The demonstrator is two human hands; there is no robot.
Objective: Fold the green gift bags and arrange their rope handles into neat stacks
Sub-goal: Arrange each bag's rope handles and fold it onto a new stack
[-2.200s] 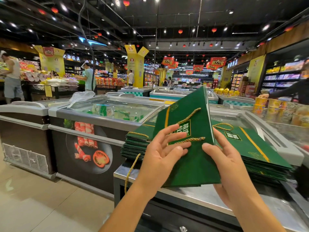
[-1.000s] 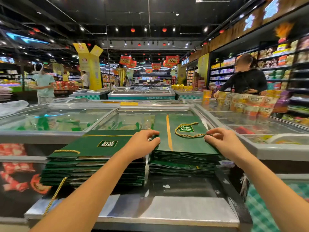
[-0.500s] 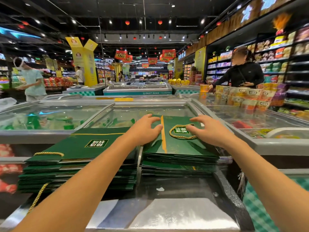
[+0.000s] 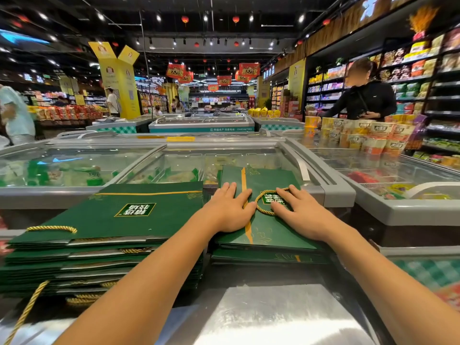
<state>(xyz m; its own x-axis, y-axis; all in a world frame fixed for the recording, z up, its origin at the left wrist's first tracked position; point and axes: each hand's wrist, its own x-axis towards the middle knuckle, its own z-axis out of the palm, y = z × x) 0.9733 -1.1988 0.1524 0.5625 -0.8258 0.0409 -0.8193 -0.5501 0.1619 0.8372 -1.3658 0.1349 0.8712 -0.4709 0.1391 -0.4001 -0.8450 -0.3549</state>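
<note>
Under both palms sits the top bag of the right stack, so I'd say this is the flatten-and-tidy bit. Left hand lies flat on it, fingers straight and close together, just left of the gold stripe. Right hand is flat too, fingers a bit spread, partly covering the label. Neither one pinches anything.

The rope handle curls in a loop between the two hands, right up against the right fingers. My take: press evenly with both palms to squash the fold, then nudge the loop with the right fingers so it lies inside the bag's edges. You don't want it hanging off like the loose rope on the other stack, way out left of the left hand. Also square the corners with the bags beneath before lifting off, since that glossy card probably slides.
</note>
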